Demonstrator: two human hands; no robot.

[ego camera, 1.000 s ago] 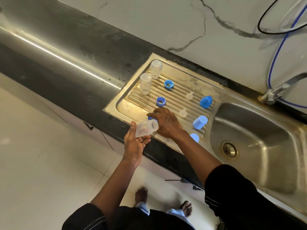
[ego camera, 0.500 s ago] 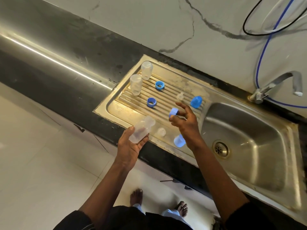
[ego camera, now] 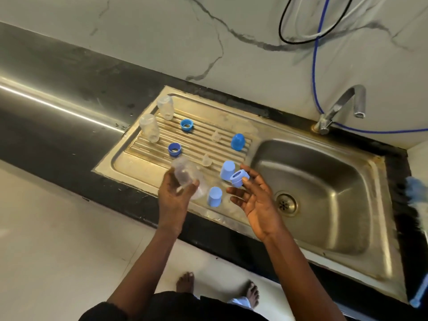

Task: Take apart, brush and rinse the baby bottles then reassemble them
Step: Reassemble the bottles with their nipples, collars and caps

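Note:
My left hand [ego camera: 174, 195] grips a clear baby bottle [ego camera: 185, 174], tilted, over the front of the steel drainboard [ego camera: 129, 158]. My right hand [ego camera: 254, 195], palm up, pinches a blue screw ring [ego camera: 239, 178] between thumb and fingertips. Two more clear bottles [ego camera: 149, 127] [ego camera: 165, 107] stand upside down at the board's far left. Two blue rings [ego camera: 187, 124] [ego camera: 174, 149], two clear teats [ego camera: 216, 136] [ego camera: 206, 159] and three blue caps [ego camera: 238, 141] [ego camera: 227, 170] [ego camera: 215, 196] lie on the board.
The sink basin [ego camera: 312, 181] with its drain [ego camera: 285, 203] lies to the right, below a tap [ego camera: 340, 107]. A blue bottle brush [ego camera: 419, 200] rests at the sink's right edge. Black countertop [ego camera: 58, 89] extends left. Blue and black hoses hang on the wall.
My right hand turned palm up and drew toward me with the blue ring. My left hand brought the bottle right, closer to the ring. The view shifted right.

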